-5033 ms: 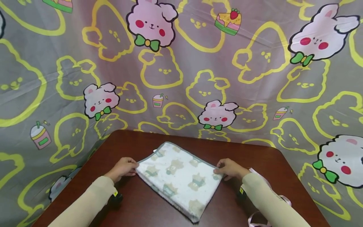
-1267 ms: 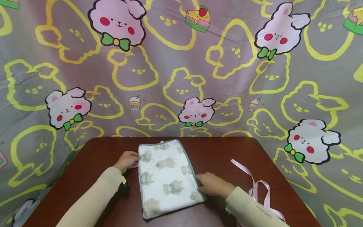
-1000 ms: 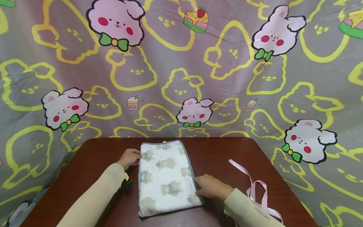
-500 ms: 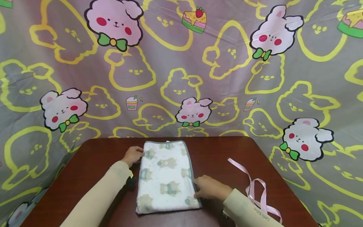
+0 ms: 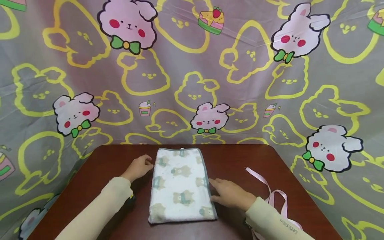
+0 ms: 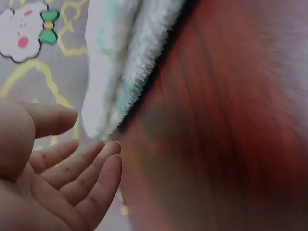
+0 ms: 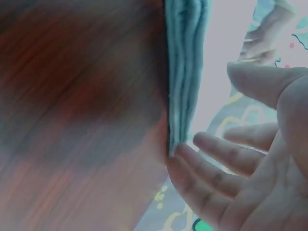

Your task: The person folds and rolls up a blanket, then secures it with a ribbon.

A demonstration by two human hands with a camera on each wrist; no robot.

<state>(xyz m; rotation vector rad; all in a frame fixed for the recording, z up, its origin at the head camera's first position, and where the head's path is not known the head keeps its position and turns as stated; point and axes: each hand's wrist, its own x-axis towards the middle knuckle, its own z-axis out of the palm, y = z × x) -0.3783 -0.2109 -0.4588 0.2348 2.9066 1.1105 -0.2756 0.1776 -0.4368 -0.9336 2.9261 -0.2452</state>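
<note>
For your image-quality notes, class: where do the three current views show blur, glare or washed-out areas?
Head view: towel and curtain fairly clear, a pale sheen on the table along its near side; left wrist view: table smeared and blurred, left hand clearer; right wrist view: table blurred again, towel's upper face washed out to near white, its stacked edges tinted bluish.
</note>
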